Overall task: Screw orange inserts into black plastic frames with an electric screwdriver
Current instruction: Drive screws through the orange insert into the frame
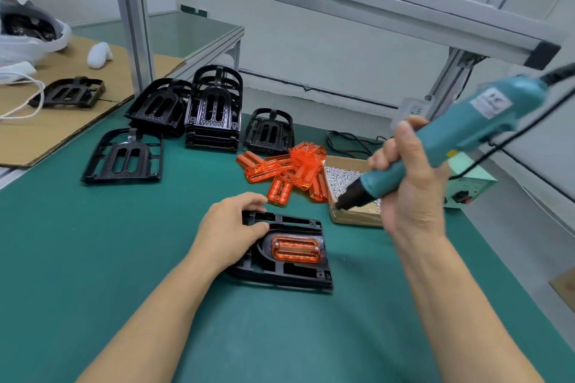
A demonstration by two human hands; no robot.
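Green matting covers the worktop [93, 258], and a black frame [286, 270] lies flat on it in front of the person, an orange insert [296, 248] seated in its middle with a screw head showing at each end. Their left hand [230, 227] rests on the frame's left side, fingers curled over its far edge and thumb pressing on top. Their right hand [407, 183] is wrapped around a teal electric screwdriver [435, 146], its tip dipped over a cardboard box of screws [351, 193] just right of the frame. Loose orange inserts [289, 171] are heaped beside that box, and more black frames [211, 112] are stacked behind them.
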